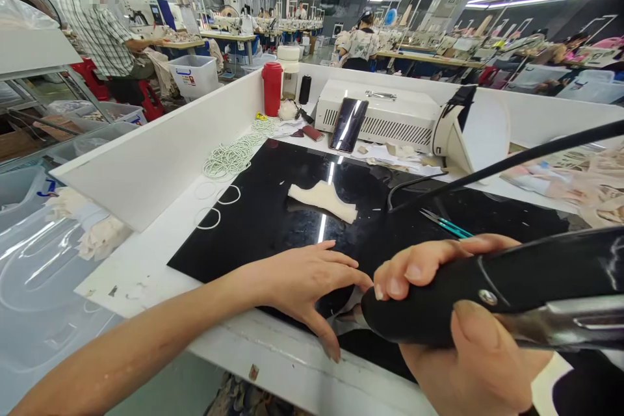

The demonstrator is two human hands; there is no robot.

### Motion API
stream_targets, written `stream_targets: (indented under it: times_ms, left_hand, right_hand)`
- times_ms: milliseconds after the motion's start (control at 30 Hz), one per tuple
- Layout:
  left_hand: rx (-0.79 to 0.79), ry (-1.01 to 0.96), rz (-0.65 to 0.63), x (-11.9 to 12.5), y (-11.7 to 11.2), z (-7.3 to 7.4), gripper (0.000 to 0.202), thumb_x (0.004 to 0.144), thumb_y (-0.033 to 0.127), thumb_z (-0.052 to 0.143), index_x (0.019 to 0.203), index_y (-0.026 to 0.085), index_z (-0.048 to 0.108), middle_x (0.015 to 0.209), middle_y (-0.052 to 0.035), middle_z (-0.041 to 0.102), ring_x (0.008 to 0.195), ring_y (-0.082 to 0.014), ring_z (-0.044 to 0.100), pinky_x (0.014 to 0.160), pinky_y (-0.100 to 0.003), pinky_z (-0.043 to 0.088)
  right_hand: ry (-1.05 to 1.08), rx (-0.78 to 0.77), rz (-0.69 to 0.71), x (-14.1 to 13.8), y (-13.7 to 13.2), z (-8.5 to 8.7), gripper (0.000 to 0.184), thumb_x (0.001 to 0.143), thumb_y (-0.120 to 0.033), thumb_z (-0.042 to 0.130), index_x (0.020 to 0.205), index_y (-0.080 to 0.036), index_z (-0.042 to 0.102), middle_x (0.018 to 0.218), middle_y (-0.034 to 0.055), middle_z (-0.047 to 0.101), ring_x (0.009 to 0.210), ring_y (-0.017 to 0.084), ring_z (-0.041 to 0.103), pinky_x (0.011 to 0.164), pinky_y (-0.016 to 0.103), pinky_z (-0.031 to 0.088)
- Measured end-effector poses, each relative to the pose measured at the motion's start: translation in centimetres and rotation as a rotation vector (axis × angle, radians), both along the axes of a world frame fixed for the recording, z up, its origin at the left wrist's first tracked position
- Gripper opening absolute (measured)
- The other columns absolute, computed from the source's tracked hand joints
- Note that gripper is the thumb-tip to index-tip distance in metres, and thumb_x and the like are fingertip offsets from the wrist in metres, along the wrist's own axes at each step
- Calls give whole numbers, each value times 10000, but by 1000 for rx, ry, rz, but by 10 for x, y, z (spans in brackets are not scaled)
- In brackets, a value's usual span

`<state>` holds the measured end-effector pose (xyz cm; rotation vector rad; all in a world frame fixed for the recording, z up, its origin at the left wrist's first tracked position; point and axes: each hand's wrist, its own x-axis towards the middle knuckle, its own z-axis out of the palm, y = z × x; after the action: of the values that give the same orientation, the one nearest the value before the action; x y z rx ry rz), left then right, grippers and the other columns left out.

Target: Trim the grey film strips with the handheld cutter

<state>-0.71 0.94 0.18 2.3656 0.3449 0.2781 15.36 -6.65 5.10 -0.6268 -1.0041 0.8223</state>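
My right hand [468,318] is wrapped around a black hand tool [429,296] with a silver metal lever along its side. Its narrow metal tip [353,317] points left, low over the black mat [234,227]. My left hand [312,279] spreads its thumb and fingers on either side of that tip, at the mat's front edge. Whether the left fingers touch anything thin there, I cannot make out. Beyond the hands a cream, curved cloth piece [324,200] lies flat on the mat. Teal-handled tweezers [447,224] rest just past my right hand.
A black cable [517,166] arches across the right side. Pale green elastic loops [234,153] heap at the left. At the back stand a red bottle [272,88], a phone [349,125] and a white vented machine [380,110]. A co-worker [100,32] sits far left.
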Motion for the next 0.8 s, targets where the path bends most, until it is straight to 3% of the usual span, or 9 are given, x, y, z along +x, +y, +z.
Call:
stream_targets:
  times_ms: [133, 333, 433, 533, 667, 733, 800]
  left_hand:
    - [20, -50, 3, -2, -1, -2, 865, 764, 462, 946, 1486, 232, 530, 1522, -142, 600, 1491, -319, 497, 1323, -600, 148]
    - [147, -100, 2, -11, 0, 5, 219, 893, 338, 860, 1040, 235, 734, 1566, -109, 579, 1485, -314, 505, 1295, -556, 291]
    - [205, -66, 21, -19, 5, 7, 93, 950, 320, 803, 940, 236, 765, 1542, -98, 603, 1489, -323, 499, 1295, -568, 287]
    - [291, -14, 93, -26, 11, 7, 94, 1008, 269, 724, 926, 241, 760, 1526, -65, 619, 1501, -310, 486, 1314, -579, 235]
    - [487, -31, 311, -31, 15, 4, 193, 1061, 169, 582, 1000, 218, 758, 1481, -90, 642, 1467, -304, 513, 1305, -619, 234]
    - [492, -63, 394, -29, 11, 3, 196, 1069, 166, 557, 1075, 200, 749, 1432, -115, 662, 1417, -293, 557, 1289, -615, 278]
    - [405, -86, 397, -24, 4, 1, 152, 1054, 224, 619, 1154, 193, 729, 1391, -124, 675, 1363, -282, 599, 1278, -596, 315]
  right_hand:
    - [17, 20, -25, 3, 5, 7, 379, 772, -361, 884, 1061, -259, 662, 733, -46, 677, 546, 155, 605, 490, 305, 559]
    - [45, -37, -185, 23, 14, 18, 394, 673, -327, 900, 989, -274, 669, 683, -61, 669, 534, 164, 581, 465, 294, 538]
    - [45, -62, -221, 33, 18, 18, 392, 660, -334, 902, 968, -276, 667, 688, -61, 667, 539, 161, 579, 477, 296, 546]
    - [32, -41, -225, 37, 19, 16, 400, 669, -333, 913, 979, -268, 668, 702, -55, 674, 547, 156, 584, 500, 300, 560]
    - [8, -8, -203, 33, 17, 13, 402, 703, -341, 914, 1009, -263, 665, 719, -53, 680, 562, 156, 604, 515, 301, 569]
    - [4, 4, -190, 29, 16, 12, 398, 722, -342, 909, 1023, -265, 660, 729, -53, 682, 567, 158, 614, 516, 301, 572]
    - [-6, 17, -185, 27, 17, 10, 390, 741, -344, 899, 1033, -265, 653, 739, -51, 681, 572, 160, 622, 516, 305, 572]
